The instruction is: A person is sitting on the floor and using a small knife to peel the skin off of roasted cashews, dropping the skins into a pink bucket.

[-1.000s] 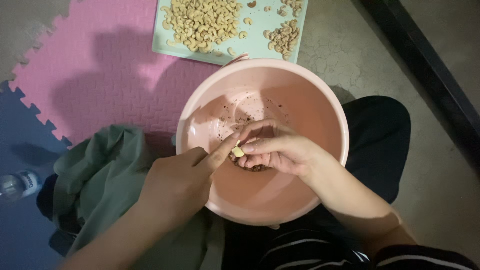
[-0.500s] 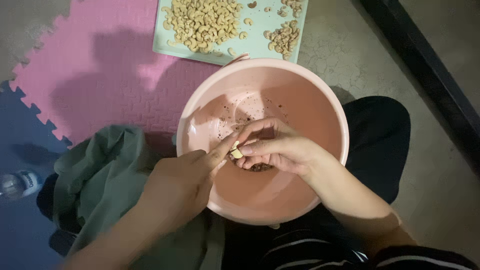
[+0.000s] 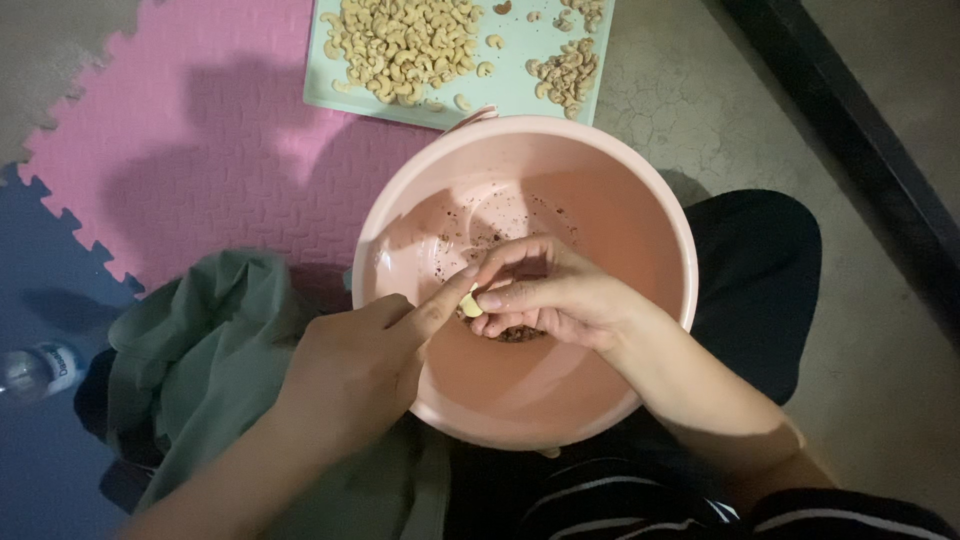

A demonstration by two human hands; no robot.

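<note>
A: What do your two hands have now?

B: Your right hand (image 3: 545, 295) is inside the round pink plastic bowl (image 3: 640, 200), and its fingers are bent together and pinching one small pale cashew nut (image 3: 470, 304) at the fingertips. Your left hand (image 3: 355, 370) comes over the near left rim of the bowl. It is mostly curled, with one finger stretched out and touching that same nut.

A: So where is the nut exactly?

B: It is between both hands, above the middle of the bowl, and not resting on the bottom. Just under your right hand lie some dark brown skin pieces (image 3: 515, 333) on the bowl floor.

A: And around the hands?

B: Beyond the bowl, far from your right hand, is a flat pale green tray (image 3: 510, 95) with heaps of peeled cashew nuts (image 3: 405, 45). Beside your left hand is a crumpled grey-green cloth (image 3: 200, 350). It lies on the pink foam floor mat (image 3: 200, 150). Further left, a clear plastic bottle (image 3: 40, 368) lies on the blue foam mat (image 3: 40, 260).
</note>
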